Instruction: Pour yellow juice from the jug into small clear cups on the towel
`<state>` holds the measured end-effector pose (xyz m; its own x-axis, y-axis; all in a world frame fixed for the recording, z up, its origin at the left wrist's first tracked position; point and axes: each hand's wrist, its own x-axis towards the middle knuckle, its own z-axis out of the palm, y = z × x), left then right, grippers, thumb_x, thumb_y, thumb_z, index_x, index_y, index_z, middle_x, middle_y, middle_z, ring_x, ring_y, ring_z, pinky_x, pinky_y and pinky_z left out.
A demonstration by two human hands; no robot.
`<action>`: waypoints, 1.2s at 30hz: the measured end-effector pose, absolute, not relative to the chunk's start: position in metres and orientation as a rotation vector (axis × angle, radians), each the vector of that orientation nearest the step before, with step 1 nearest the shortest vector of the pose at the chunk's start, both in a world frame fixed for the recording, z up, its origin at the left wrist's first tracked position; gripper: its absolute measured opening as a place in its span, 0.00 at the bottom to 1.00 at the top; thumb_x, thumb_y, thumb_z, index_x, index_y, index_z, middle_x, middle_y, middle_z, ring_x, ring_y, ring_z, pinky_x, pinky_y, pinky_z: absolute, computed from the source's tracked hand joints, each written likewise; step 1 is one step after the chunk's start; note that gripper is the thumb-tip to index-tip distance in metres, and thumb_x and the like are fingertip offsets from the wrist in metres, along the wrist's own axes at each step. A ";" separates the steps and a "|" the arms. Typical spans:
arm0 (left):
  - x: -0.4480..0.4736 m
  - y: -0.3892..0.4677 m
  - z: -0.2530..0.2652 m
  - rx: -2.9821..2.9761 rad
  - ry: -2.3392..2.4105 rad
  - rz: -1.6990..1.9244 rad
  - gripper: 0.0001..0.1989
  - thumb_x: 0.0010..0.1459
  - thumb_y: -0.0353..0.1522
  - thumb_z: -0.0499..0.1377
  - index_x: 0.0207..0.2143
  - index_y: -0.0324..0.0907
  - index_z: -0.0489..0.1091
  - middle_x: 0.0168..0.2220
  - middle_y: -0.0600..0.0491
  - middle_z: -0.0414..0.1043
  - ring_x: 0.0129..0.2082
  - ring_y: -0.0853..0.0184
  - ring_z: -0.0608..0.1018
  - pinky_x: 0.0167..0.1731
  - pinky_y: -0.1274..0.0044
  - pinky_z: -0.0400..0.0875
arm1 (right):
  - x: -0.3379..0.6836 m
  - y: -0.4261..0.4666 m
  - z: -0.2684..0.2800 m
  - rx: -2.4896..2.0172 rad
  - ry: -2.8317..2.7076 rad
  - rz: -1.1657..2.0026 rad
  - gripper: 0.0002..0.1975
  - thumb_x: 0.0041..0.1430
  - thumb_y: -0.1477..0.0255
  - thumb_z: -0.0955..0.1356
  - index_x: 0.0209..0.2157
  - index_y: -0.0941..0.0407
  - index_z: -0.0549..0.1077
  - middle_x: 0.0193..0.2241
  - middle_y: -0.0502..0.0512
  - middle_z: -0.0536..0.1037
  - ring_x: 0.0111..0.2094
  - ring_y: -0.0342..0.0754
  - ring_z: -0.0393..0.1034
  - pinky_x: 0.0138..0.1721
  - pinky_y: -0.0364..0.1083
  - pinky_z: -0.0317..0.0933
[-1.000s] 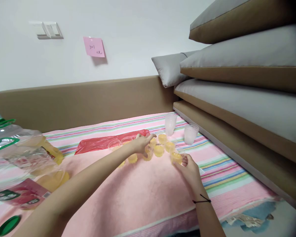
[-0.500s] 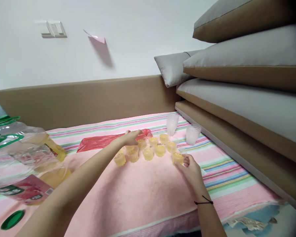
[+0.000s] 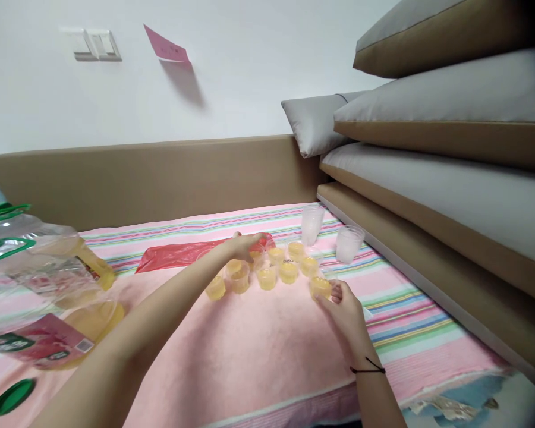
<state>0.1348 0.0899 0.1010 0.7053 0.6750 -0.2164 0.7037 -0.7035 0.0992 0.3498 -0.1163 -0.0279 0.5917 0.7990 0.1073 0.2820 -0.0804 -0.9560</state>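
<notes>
Both hands at yellow-filled cups (image 3: 288, 273), near side of red bag (image 3: 173, 257).
Right hand (image 3: 345, 306): fingers closed round side of rightmost cup (image 3: 320, 289), right of bag. Left hand (image 3: 246, 244): by bag's right end; fingers partly hidden, can't tell grip.

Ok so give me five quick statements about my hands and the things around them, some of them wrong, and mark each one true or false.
1. The right hand holds a plastic cup of yellow liquid. True.
2. The dark cord bracelet is on the left arm. False: it is on the right arm.
3. The green bottle cap lies on the cloth. True.
4. The pink sticky note lies among the cups. False: it is on the wall.
5. Grey-and-brown cushions are piled at the right of the picture. True.
</notes>
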 end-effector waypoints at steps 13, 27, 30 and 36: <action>0.135 0.089 0.099 2.686 1.128 -0.112 0.43 0.45 0.31 0.63 0.60 0.54 0.44 0.57 0.50 0.68 0.49 0.58 0.75 0.55 0.63 0.54 | 0.350 -0.117 -0.028 -1.670 -0.932 0.513 0.19 0.46 0.61 0.72 0.40 0.52 0.69 0.37 0.52 0.78 0.40 0.54 0.73 0.42 0.49 0.65; 0.136 0.082 0.105 2.688 1.117 -0.165 0.45 0.43 0.28 0.64 0.61 0.55 0.45 0.59 0.51 0.67 0.49 0.57 0.75 0.55 0.62 0.51 | 0.350 -0.118 -0.029 -1.635 -0.916 0.522 0.20 0.45 0.62 0.72 0.41 0.53 0.69 0.38 0.54 0.79 0.42 0.54 0.74 0.43 0.49 0.66; 0.136 0.083 0.105 2.691 1.114 -0.172 0.45 0.44 0.28 0.63 0.61 0.55 0.45 0.59 0.51 0.67 0.49 0.57 0.75 0.54 0.62 0.52 | 0.350 -0.117 -0.029 -1.647 -0.909 0.534 0.21 0.44 0.62 0.73 0.41 0.53 0.69 0.38 0.54 0.79 0.42 0.54 0.74 0.43 0.49 0.66; 0.136 0.084 0.105 2.696 1.104 -0.197 0.46 0.44 0.29 0.63 0.62 0.54 0.44 0.59 0.50 0.66 0.53 0.54 0.72 0.55 0.60 0.52 | 0.350 -0.117 -0.028 -1.675 -0.911 0.529 0.20 0.44 0.63 0.72 0.40 0.52 0.69 0.38 0.54 0.78 0.43 0.55 0.73 0.44 0.51 0.65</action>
